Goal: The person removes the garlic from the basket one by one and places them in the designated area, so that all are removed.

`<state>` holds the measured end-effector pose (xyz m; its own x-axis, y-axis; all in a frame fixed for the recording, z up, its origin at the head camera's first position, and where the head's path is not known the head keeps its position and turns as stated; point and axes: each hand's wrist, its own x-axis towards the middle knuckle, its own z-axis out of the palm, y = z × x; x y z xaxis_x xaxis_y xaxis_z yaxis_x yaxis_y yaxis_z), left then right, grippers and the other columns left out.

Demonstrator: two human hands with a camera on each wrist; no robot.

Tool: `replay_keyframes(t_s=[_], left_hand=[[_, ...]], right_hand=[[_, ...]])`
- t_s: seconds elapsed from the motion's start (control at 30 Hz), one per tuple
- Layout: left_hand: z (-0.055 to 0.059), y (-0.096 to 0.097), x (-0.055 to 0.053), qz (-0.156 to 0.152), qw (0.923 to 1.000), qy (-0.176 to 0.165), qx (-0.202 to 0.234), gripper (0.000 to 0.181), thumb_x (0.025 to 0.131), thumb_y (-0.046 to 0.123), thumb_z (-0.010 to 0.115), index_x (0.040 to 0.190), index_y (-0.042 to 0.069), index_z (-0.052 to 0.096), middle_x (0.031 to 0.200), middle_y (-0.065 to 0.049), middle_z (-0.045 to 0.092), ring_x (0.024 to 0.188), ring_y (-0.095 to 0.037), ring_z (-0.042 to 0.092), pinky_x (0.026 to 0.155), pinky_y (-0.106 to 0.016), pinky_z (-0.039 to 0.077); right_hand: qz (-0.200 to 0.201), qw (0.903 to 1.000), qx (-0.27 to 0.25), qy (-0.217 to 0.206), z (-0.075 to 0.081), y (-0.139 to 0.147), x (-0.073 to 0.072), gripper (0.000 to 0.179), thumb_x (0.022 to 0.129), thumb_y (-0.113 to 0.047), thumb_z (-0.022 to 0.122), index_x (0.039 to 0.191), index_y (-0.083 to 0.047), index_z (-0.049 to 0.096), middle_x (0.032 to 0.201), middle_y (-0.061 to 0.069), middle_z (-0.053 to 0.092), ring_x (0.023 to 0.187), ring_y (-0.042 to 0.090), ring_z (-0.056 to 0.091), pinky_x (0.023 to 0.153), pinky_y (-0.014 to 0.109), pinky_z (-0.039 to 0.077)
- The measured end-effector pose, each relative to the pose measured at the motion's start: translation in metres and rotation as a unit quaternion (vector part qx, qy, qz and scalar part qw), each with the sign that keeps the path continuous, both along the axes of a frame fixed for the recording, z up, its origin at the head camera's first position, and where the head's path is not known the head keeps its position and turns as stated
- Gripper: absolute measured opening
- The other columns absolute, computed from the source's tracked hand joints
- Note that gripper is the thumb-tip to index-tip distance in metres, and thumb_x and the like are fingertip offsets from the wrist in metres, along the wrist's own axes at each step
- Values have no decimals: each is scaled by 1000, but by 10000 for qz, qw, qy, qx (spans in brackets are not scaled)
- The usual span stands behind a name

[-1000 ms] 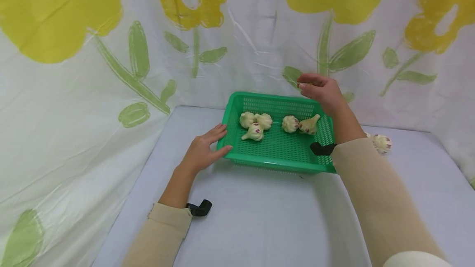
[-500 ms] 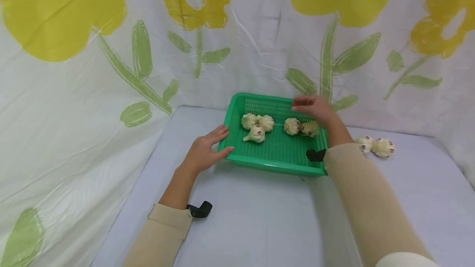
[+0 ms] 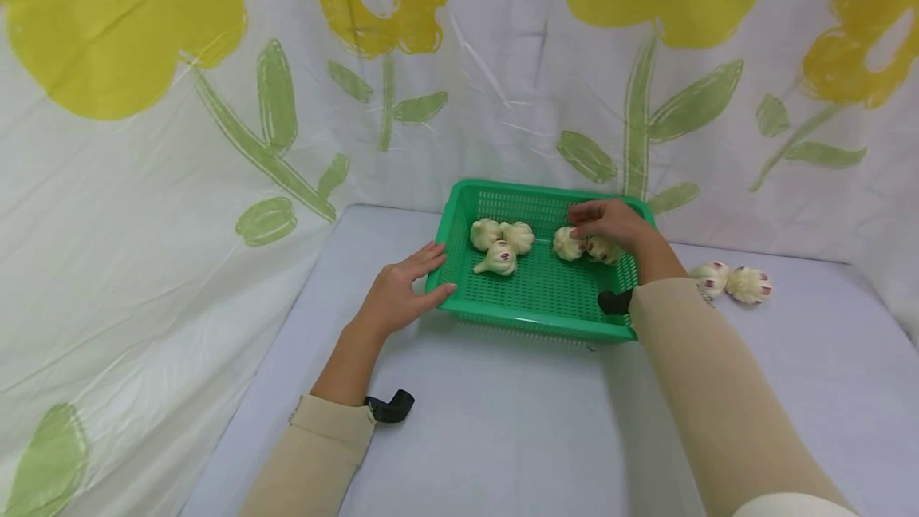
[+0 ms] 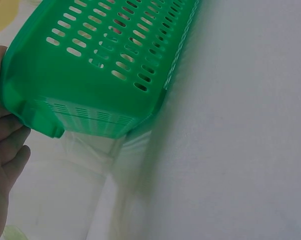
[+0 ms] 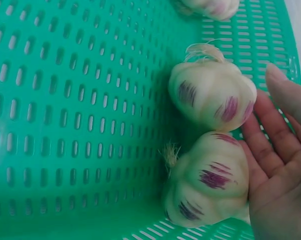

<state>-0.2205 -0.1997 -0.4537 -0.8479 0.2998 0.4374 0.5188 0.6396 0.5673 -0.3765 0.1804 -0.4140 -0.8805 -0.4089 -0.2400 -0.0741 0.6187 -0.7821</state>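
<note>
A green plastic basket (image 3: 531,317) with slotted walls holds several garlic bulbs. My left hand (image 3: 393,294) rests on the basket's left rim, fingers extended; in the left wrist view its fingertips (image 4: 21,157) lie beside the rim's corner. Inside the basket, at the right, my right hand (image 3: 616,222) reaches down over two bulbs. The right wrist view shows its fingers touching the upper garlic bulb (image 5: 213,97), with the thumb held apart from it. Against that bulb lies a second garlic bulb (image 5: 208,180), close by the palm.
At the basket's left side, three bulbs sit bunched, the front garlic bulb (image 3: 498,258) with its stem pointing left. Two garlic bulbs (image 3: 748,285) lie outside on the white table (image 3: 502,421), right of the basket. A flowered curtain (image 3: 488,118) hangs just behind.
My right hand has come down from above the basket's back right rim to the bulbs inside. The left hand stays on the rim.
</note>
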Motion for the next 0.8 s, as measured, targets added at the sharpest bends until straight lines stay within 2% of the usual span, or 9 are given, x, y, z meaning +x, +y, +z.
replay_keyframes(t_s=[0.2, 0.47, 0.8], left_hand=[[2, 0, 1, 33, 10000, -74, 8, 58, 88, 35, 74, 134, 3, 60, 145, -3, 53, 137, -18, 48, 107, -44, 45], [2, 1, 1, 42, 10000, -83, 7, 58, 88, 33, 74, 134, 1, 60, 146, -4, 52, 137, -19, 48, 107, -44, 45], [1, 1, 1, 64, 9999, -143, -2, 58, 89, 34, 74, 136, 4, 59, 146, -3, 52, 137, -19, 47, 108, -43, 44]], right_hand=[[345, 9993, 154, -66, -3, 1, -2, 60, 93, -19, 69, 147, -6, 46, 147, 21, 47, 135, 38, 45, 107, 53, 42], [869, 9948, 503, -155, -4, 1, -4, 67, 89, -12, 72, 149, -5, 42, 154, 22, 38, 141, 44, 34, 112, 57, 35], [1320, 9846, 1136, 159, -6, -2, -7, 69, 86, -8, 72, 149, -8, 43, 153, 20, 40, 133, 38, 43, 106, 56, 41]])
